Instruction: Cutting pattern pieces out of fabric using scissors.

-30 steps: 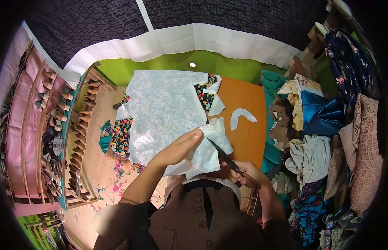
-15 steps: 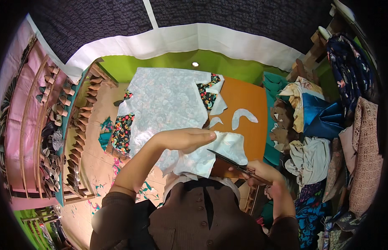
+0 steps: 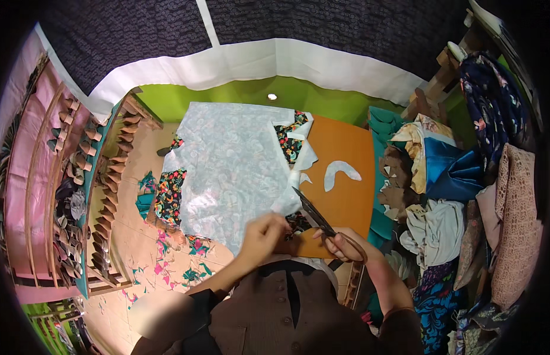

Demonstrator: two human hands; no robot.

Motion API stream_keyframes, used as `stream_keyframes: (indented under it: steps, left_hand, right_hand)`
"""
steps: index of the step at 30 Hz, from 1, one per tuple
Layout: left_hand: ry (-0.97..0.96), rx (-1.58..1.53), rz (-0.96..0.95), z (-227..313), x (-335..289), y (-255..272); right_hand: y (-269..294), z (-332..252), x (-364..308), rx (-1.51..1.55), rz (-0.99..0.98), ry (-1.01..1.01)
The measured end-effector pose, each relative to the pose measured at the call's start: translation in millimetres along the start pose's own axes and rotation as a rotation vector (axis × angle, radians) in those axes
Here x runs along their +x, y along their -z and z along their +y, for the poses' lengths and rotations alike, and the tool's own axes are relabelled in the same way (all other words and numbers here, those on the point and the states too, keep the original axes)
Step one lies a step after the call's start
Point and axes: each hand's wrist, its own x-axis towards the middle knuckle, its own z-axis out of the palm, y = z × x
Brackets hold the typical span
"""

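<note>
My right hand grips a pair of dark scissors, its blades pointing up and left toward the cloth's right edge. My left hand is curled closed by the near edge of a large white, translucent-looking fabric. Whatever its fingers hold, if anything, is hidden. Black floral cloth shows under the white layer at the left and again at the upper right. A curved white cut piece lies apart on the orange-brown table, right of the scissors.
Folded fabrics, among them a blue satin one and a white crumpled one, are piled at the right. A rack of wooden shoe lasts stands at the left. Coloured scraps litter the tiled floor.
My left hand has drawn back toward me and curled, after lying flat over the cloth. The raised near corner of white fabric is down or folded away. The scissors now point more steeply away.
</note>
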Motion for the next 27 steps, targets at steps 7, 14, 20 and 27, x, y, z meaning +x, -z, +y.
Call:
stream_keyframes:
  steps: [7,14,20,27]
  left_hand:
    - [0.443,-0.647,-0.339,-47.9,-1.8,-24.8]
    - [0.358,-1.591,-0.344,-49.5,30.5,-24.3]
    - [0.315,-1.481,0.112,-48.1,32.0,-25.1]
    - [0.288,-1.449,0.144,-61.5,37.1,-29.9]
  right_hand:
    - [-9.7,2.2,16.0,-0.078,0.086,-0.027]
    - [-29.2,1.1,26.1,-0.146,0.142,0.179]
    - [-33.8,4.4,22.3,0.031,0.238,0.055]
    - [-33.7,11.3,21.6,0.080,0.212,0.078]
